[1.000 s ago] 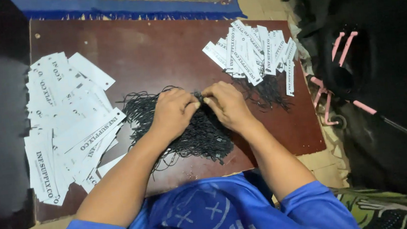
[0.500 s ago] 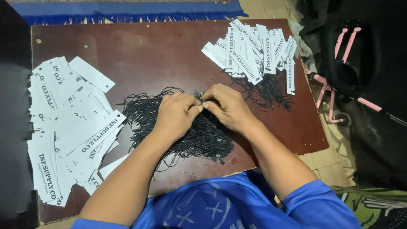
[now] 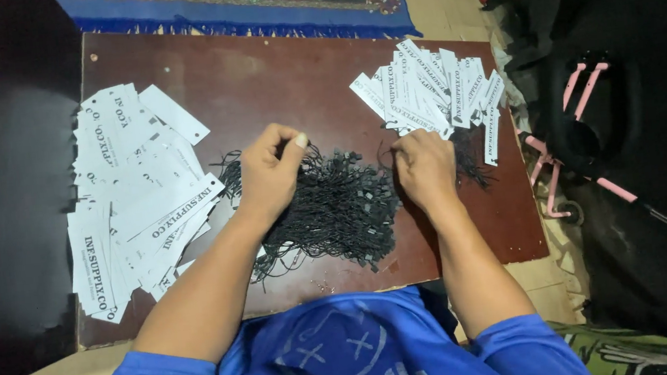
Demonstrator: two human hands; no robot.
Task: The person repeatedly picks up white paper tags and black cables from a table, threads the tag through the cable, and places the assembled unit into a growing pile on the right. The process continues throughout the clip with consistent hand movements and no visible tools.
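we work over a brown board (image 3: 290, 77). the heap of black strings (image 3: 335, 208) sits at its middle, a big pile of white tags (image 3: 134, 194) left of it, a smaller stack of tags (image 3: 430, 92) right. our left hand (image 3: 271, 173) and right hand (image 3: 425, 166) are apart, each pinching strings at the heap's edges.

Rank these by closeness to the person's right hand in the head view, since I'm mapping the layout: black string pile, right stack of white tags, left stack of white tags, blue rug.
From the right hand:
1. Right stack of white tags, just above it.
2. Black string pile, to its left; close to the first.
3. Blue rug, beyond the board.
4. Left stack of white tags, far left.
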